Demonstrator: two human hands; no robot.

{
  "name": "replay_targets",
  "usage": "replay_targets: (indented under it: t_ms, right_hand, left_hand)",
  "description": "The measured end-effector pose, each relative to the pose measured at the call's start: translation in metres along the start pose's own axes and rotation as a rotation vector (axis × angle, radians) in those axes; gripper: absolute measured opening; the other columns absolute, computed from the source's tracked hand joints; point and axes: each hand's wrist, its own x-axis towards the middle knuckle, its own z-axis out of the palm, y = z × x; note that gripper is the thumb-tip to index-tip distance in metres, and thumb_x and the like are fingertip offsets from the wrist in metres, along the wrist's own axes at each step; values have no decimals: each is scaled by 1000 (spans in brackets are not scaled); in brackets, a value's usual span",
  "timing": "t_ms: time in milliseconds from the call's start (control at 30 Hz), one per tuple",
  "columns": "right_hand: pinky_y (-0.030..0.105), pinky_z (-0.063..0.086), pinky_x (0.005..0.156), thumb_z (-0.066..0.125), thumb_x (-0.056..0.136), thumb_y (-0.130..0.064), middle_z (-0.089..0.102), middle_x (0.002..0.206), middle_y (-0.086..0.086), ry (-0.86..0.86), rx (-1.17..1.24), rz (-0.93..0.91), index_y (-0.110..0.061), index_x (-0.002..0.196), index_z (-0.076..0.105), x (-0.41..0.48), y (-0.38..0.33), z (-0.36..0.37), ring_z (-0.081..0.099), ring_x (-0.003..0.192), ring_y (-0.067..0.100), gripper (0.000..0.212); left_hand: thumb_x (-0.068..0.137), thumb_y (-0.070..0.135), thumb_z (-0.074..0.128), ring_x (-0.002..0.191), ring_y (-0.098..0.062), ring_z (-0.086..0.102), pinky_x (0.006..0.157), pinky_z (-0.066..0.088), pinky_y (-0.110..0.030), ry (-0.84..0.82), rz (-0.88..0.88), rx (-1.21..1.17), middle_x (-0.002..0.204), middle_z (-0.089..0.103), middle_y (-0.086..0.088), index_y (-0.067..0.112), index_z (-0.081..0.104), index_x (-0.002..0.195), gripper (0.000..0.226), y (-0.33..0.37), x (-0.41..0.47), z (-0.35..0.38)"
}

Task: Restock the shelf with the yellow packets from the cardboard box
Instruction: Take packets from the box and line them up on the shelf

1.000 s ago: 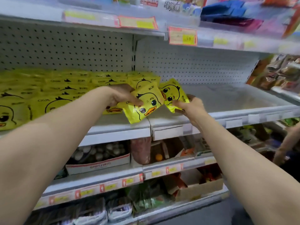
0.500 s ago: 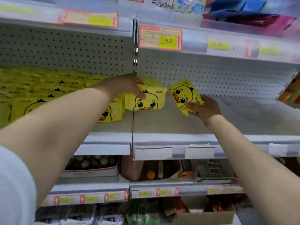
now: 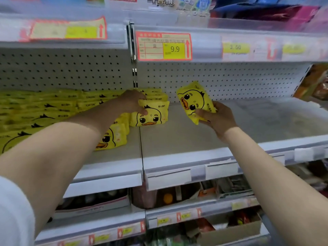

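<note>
— The hands first?
— The left hand (image 3: 132,102), mid-frame, curls its fingers over the top of a yellow packet (image 3: 150,116) standing upright on the shelf (image 3: 177,139). The right hand (image 3: 217,118), right of centre, grips a second packet (image 3: 194,99), held tilted.
— And around them?
— Stacked packets (image 3: 44,107) fill the shelf's left side; a 9.9 price tag (image 3: 164,46) sits above centre.

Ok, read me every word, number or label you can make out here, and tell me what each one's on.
"9.9": red-bordered price tag on the upper shelf rail.
"3.60", faint: yellow price tag further right on that rail.
Too blurred to read: the left price tag, the Chinese print on the standing yellow packet and the held yellow packet, the lower shelf tags.
</note>
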Motion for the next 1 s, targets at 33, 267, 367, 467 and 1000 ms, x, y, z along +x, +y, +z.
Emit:
replay_targets:
  t_ms: [33,267,367,467,1000]
  right_hand:
    - [29,60,69,81,78,-3,71,115,16,-3,9,3,0,121,62,-1,0,2,72,97,29,47]
    - [26,59,65,80,79,-2,71,110,15,-17,17,6,0,121,62,-6,0,11,74,82,18,46]
    - [26,59,65,79,79,-1,71,108,14,-47,8,10,-1,121,62,-9,-3,12,74,78,15,46]
    - [27,59,66,77,80,0,72,110,11,-115,-5,21,-7,122,62,-12,-8,12,74,82,18,45]
    - [31,61,80,69,89,-3,77,96,3,-226,94,105,-13,105,69,-17,22,29,72,85,18,19]
  left_hand:
    - [73,33,84,115,-25,56,87,41,-27,5,5,0,124,63,-7,15,65,123,56,-3,2,1]
    - [63,44,87,119,-33,48,92,45,-38,159,41,176,124,58,-13,22,57,131,77,-16,11,9]
    - [60,45,88,117,-32,44,87,40,-37,236,44,234,118,54,-11,23,57,124,75,-13,10,10]
    - [69,49,81,112,-27,48,86,41,-33,412,142,27,116,56,-7,23,57,123,64,3,6,6]
    - [76,10,80,82,-5,61,83,50,-26,460,-30,-1023,84,66,9,21,65,76,18,44,-48,50]
